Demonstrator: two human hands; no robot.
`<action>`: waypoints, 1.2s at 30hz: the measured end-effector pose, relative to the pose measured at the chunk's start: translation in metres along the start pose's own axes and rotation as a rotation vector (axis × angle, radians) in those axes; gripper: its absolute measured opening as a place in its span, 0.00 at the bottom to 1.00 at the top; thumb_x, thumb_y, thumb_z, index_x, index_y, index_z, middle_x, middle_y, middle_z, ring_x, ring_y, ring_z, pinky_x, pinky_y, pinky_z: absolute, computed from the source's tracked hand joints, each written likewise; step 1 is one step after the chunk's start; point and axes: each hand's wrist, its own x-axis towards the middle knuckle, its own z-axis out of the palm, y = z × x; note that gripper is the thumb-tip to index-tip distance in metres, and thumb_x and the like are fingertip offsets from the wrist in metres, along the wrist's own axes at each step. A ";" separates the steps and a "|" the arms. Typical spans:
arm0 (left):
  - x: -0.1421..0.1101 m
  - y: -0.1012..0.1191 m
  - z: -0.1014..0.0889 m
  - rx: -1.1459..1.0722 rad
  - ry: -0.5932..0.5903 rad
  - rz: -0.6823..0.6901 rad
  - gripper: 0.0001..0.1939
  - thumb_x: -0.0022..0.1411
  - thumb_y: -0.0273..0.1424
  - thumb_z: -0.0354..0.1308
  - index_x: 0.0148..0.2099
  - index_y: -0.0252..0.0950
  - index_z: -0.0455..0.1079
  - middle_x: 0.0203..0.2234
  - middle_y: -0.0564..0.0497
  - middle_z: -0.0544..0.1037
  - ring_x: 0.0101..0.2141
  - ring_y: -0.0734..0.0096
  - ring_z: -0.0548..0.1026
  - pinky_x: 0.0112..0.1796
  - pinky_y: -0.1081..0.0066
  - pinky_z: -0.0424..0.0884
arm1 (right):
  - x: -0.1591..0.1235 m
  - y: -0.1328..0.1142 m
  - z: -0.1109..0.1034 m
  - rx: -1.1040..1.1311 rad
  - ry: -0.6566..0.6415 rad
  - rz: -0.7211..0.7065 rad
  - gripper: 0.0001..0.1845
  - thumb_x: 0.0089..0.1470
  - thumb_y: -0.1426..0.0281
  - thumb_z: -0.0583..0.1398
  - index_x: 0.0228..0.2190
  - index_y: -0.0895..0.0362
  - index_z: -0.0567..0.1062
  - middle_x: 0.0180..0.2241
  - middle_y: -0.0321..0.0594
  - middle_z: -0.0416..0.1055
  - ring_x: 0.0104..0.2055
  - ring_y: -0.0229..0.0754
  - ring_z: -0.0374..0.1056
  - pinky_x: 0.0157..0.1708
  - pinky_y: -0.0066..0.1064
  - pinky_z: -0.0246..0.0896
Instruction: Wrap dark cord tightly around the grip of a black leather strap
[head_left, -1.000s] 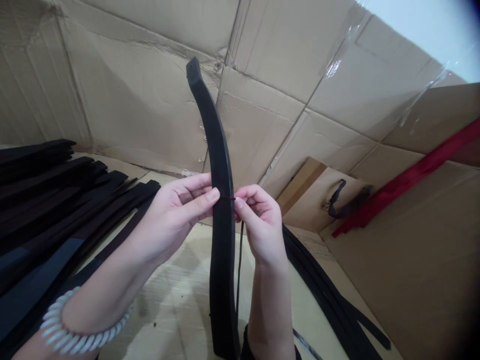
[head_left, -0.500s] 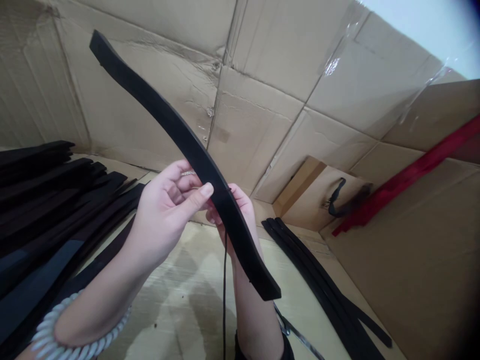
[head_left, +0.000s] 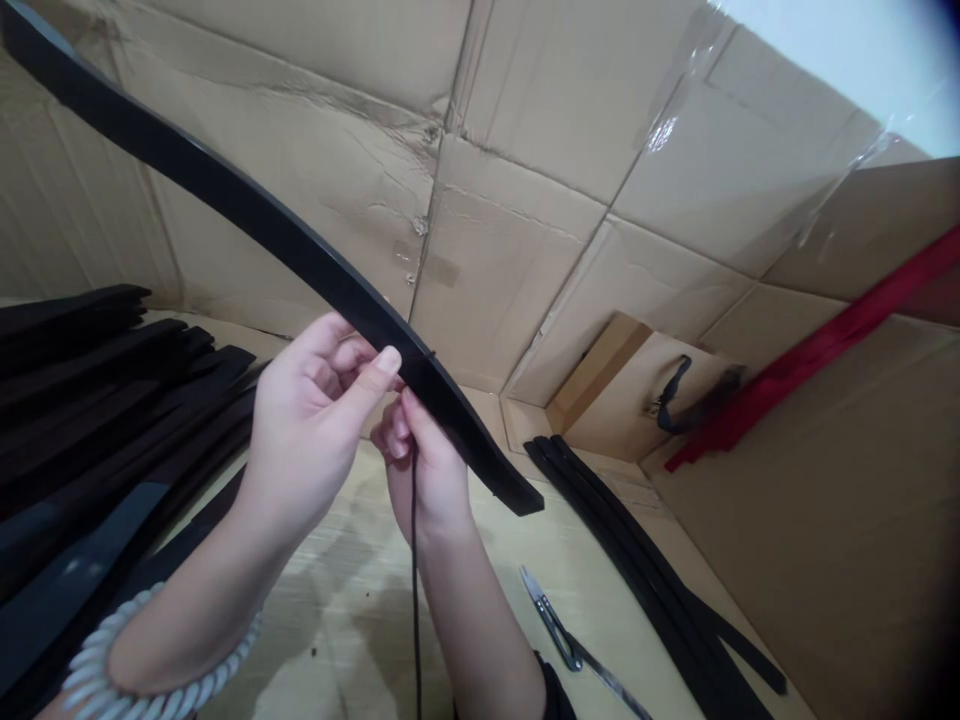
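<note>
Both my hands hold a long, curved black strip (head_left: 247, 210), possibly rubber, which runs from the upper left edge of the view down to a cut end at the lower right. My left hand (head_left: 307, 420), with a white coiled bracelet (head_left: 150, 650) on its wrist, pinches the strip with thumb and fingers. My right hand (head_left: 424, 470) sits just below the strip, its fingers pinched on a thin dark cord (head_left: 415, 590). The cord hangs down from that hand. A small dark bit shows at the strip's upper edge.
A stack of black strips (head_left: 97, 430) lies at the left. More black strips (head_left: 645, 570) curve along the right, with steel thread snips (head_left: 551, 620) beside them. Cardboard sheets (head_left: 525, 260) line the back. A red strip (head_left: 825, 370) leans at the right.
The strip has swung from nearly upright to a long slant, its far end now at the upper left. Both hands moved left and down. The snips came into view.
</note>
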 end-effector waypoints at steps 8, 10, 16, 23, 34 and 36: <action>0.001 0.001 0.001 0.014 -0.035 0.076 0.15 0.62 0.27 0.60 0.50 0.48 0.72 0.24 0.59 0.73 0.17 0.81 0.69 0.18 0.80 0.69 | -0.003 -0.007 0.000 0.167 -0.040 0.048 0.13 0.47 0.65 0.64 0.28 0.54 0.63 0.16 0.25 0.57 0.19 0.28 0.49 0.22 0.23 0.45; 0.000 0.001 0.000 0.046 -0.016 0.077 0.13 0.61 0.27 0.61 0.48 0.46 0.73 0.27 0.58 0.75 0.21 0.80 0.72 0.22 0.80 0.71 | -0.005 -0.009 -0.001 0.137 -0.051 0.015 0.13 0.47 0.66 0.65 0.30 0.53 0.65 0.16 0.25 0.59 0.19 0.28 0.52 0.22 0.23 0.46; 0.002 -0.003 0.001 0.080 0.017 0.105 0.09 0.62 0.27 0.60 0.45 0.40 0.73 0.35 0.55 0.78 0.37 0.75 0.75 0.39 0.81 0.71 | -0.007 -0.022 -0.003 0.185 -0.246 -0.069 0.18 0.51 0.73 0.63 0.44 0.47 0.70 0.17 0.24 0.60 0.17 0.26 0.47 0.20 0.20 0.44; -0.001 -0.007 0.006 0.023 -0.013 0.031 0.15 0.62 0.26 0.61 0.50 0.47 0.72 0.39 0.58 0.79 0.41 0.78 0.75 0.38 0.84 0.71 | -0.006 -0.024 -0.002 0.229 -0.141 -0.088 0.11 0.54 0.66 0.62 0.41 0.50 0.75 0.13 0.22 0.54 0.15 0.25 0.41 0.18 0.18 0.42; -0.004 -0.007 0.014 -0.237 -0.028 -0.112 0.12 0.60 0.39 0.62 0.45 0.42 0.74 0.36 0.54 0.80 0.33 0.74 0.76 0.31 0.77 0.73 | -0.009 -0.026 0.004 0.149 0.034 -0.204 0.10 0.52 0.67 0.63 0.38 0.52 0.74 0.13 0.23 0.54 0.16 0.26 0.45 0.18 0.20 0.45; -0.005 -0.005 0.016 -0.269 -0.012 -0.130 0.13 0.58 0.39 0.64 0.45 0.42 0.73 0.34 0.54 0.80 0.31 0.73 0.76 0.27 0.78 0.72 | -0.008 -0.024 0.004 0.129 0.038 -0.218 0.10 0.51 0.66 0.63 0.38 0.51 0.74 0.14 0.23 0.54 0.16 0.26 0.47 0.19 0.20 0.46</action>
